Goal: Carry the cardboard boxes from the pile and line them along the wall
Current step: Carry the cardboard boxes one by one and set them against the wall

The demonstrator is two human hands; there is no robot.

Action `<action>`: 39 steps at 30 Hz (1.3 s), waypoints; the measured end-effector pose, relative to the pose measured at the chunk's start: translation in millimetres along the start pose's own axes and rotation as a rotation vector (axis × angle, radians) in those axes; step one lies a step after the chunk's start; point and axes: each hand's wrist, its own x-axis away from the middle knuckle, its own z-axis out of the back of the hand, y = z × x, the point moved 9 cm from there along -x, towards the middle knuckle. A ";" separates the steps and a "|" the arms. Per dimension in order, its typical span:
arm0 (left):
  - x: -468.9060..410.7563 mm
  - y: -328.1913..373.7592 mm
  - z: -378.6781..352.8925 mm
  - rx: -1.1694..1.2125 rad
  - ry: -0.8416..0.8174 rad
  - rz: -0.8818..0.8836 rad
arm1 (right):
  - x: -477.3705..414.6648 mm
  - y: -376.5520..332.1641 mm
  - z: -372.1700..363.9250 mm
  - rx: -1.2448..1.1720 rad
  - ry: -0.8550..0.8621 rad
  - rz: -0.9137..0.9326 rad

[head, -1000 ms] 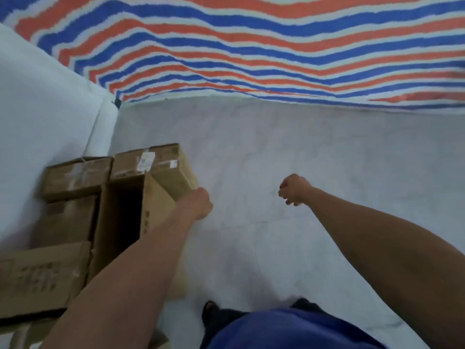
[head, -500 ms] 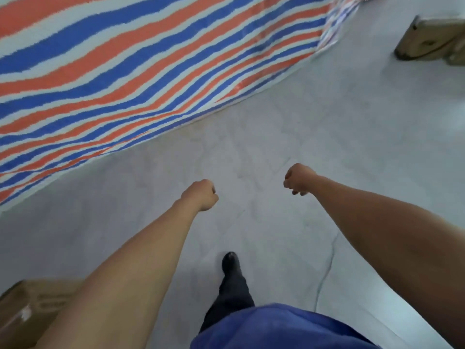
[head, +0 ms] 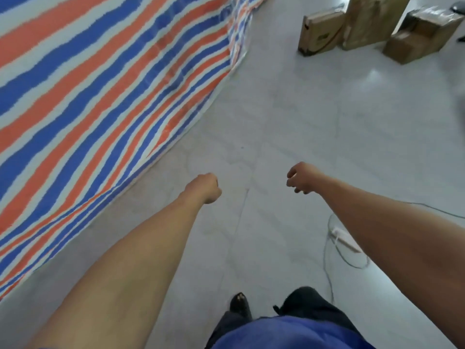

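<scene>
Cardboard boxes [head: 319, 31], four in number, are being shown clustered on the floor [head: 302, 109] at the upper right of the frame. Two hands, the left hand [head: 206, 187] and the right hand [head: 302, 178], are being held curled at centre frame, nothing being gripped by either.

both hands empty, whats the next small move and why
Probably a step ahead and to the right, toward the cardboard boxes, passing left of the power strip and its cable. The left hand and right hand are curled and hold nothing, and the boxes stand well out of reach.
</scene>
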 end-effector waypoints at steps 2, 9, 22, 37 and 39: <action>-37.1 37.6 15.5 -0.025 -0.002 -0.055 | -26.0 20.7 28.5 -0.035 0.025 -0.057; -197.7 182.4 46.4 -0.104 -0.075 -0.167 | -152.9 103.9 139.5 -0.096 0.035 -0.212; -438.0 385.3 168.2 -0.042 -0.075 -0.215 | -382.1 118.3 401.7 -0.105 0.100 -0.248; -779.6 534.1 382.5 -0.115 -0.034 -0.335 | -658.7 53.6 628.8 -0.226 0.199 -0.286; -818.8 560.0 397.3 -0.105 -0.055 -0.347 | -693.7 56.5 657.8 -0.223 0.196 -0.314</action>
